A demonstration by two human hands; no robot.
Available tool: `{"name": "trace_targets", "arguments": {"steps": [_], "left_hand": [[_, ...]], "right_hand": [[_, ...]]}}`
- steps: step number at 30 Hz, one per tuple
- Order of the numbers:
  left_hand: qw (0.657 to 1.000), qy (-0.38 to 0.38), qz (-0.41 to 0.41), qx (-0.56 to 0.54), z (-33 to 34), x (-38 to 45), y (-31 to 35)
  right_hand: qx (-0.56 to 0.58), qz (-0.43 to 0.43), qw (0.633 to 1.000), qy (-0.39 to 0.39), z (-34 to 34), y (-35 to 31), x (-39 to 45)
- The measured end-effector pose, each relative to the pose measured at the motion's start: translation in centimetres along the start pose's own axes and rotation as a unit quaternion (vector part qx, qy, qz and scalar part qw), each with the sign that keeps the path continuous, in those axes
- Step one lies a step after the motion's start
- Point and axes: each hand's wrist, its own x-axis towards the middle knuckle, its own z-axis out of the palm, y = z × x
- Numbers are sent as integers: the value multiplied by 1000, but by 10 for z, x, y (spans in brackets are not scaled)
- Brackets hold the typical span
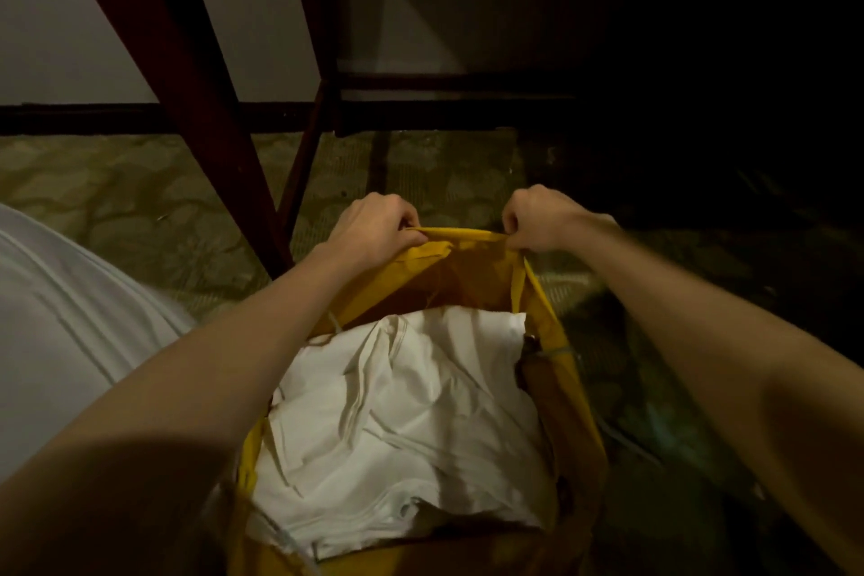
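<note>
Both hands are gripping the far rim of a yellow bag (467, 278) that is sitting open on the floor directly below the camera. The left hand (374, 225) is curling tightly around the rim's left end, and the right hand (542, 220) is doing the same at the right end. The fingertips of both are tucking under the fabric fold, so they are not showing. The stretch of rim between the two fists is running taut and nearly level. Crumpled white linen (406, 412) is filling most of the bag and hiding its bottom, and only the far inner wall is showing above the pile. The bag's near edge is running out of the lower border of the view, and the left forearm is covering part of its left side. A dark wooden table leg (201, 108) is slanting down behind the left hand, its foot disappearing behind that wrist. The patterned carpet (117, 201) is fading into deep shadow on the right, where nothing is readable. White bedding (61, 318) is bulging in at the left edge, cut off by the frame.
</note>
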Motion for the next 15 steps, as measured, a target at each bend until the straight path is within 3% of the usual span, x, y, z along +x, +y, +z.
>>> {"name": "trace_targets", "arguments": {"steps": [5,10,15], "left_hand": [[1000,5,3,-2,4,-1,4],[1000,3,-15,-14,6,-5,5],[1000,-15,-26,1,2,-2,3]], "right_hand": [[3,67,997,39,37,-1,-12],[-12,130,991,13,64,8,-15],[-25,39,996,-75,40,27,-12]]}}
